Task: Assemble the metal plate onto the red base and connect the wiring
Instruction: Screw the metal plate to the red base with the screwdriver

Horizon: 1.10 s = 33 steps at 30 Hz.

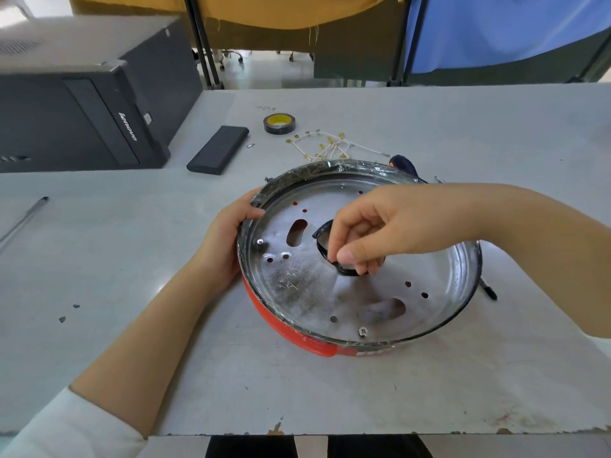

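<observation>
The round metal plate (307,292) lies in the red base (291,335) at the middle of the table; black tape wraps its outer rim and its centre hole. Two screws show in the plate, one at the left (260,241) and one at the front (363,331). My left hand (228,239) grips the left rim of the plate and base. My right hand (373,233) hovers over the centre hole, its thumb and fingers pinching the black taped edge (345,271) there. A bundle of white wires with brass terminals (327,145) lies loose behind the base.
A roll of black tape (278,123) and a black bar-shaped case (219,149) sit behind the base, with a black computer tower (82,104) at the far left. A pen (23,219) lies at the left, another pen (488,287) right of the base, a dark tool handle (403,164) behind it.
</observation>
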Available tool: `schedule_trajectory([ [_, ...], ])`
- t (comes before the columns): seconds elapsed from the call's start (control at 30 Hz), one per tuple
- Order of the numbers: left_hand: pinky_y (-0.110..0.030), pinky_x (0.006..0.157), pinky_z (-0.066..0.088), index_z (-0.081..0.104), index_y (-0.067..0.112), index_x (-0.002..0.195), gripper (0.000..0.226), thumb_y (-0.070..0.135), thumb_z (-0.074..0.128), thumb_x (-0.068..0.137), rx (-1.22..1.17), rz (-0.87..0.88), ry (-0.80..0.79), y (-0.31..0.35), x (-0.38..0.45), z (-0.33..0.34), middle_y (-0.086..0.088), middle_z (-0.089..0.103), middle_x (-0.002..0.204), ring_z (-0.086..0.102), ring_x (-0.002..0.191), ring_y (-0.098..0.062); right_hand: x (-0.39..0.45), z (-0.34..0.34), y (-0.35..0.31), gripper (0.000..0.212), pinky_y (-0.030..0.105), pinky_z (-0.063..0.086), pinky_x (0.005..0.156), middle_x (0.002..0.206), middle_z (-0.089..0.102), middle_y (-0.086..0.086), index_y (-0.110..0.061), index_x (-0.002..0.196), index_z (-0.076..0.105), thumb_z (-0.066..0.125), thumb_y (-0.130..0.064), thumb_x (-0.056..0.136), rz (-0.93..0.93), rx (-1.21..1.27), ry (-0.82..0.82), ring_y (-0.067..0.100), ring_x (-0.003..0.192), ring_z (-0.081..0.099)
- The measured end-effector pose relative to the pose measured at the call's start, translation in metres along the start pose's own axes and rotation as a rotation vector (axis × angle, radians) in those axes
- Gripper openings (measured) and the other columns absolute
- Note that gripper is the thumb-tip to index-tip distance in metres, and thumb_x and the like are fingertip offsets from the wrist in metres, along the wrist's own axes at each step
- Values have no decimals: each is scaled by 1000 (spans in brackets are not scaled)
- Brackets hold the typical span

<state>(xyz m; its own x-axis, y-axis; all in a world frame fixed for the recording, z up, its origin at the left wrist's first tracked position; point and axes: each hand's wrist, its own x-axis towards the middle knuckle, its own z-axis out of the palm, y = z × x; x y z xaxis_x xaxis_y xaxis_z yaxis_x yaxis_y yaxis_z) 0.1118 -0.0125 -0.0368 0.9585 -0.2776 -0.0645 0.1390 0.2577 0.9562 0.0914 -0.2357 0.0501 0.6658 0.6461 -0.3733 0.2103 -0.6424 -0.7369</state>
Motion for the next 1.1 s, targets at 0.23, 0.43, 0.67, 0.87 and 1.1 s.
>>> schedule_trajectory([
  [0.23,-41,89,50,64,6,115,50,11,47,67,13,44,120,5,-3,5,-14,70,107,64,101,-31,-15,-26,21,8,14,48,65,68,69,-10,-23,87,67,61,-20,92,-7,-44,513,0,62,61],
  [0.43,-54,106,40,59,-2,124,61,10,48,66,6,46,182,4,-5,3,-26,63,123,57,116,-42,-1,-53,81,7,18,39,63,89,65,-3,-20,89,63,58,-24,91,217,-71,1061,12,79,56],
  [0.67,-47,97,47,68,6,113,52,12,50,65,29,80,158,0,-3,0,-18,70,112,63,107,-34,21,-54,122,36,30,31,60,70,54,19,12,93,66,52,-22,91,552,-157,787,23,68,47],
  [0.87,-54,103,43,69,7,113,59,16,59,55,68,86,165,-2,0,-3,-20,68,116,61,113,-39,20,-60,119,46,30,32,56,59,46,9,-3,67,55,53,-42,92,575,-147,799,26,58,44],
  [1.1,-61,107,38,67,4,115,55,11,52,63,36,105,181,-6,5,-9,-23,67,118,56,119,-45,-7,-80,92,29,21,38,39,71,43,7,-10,95,47,44,-39,96,385,336,917,15,45,43],
])
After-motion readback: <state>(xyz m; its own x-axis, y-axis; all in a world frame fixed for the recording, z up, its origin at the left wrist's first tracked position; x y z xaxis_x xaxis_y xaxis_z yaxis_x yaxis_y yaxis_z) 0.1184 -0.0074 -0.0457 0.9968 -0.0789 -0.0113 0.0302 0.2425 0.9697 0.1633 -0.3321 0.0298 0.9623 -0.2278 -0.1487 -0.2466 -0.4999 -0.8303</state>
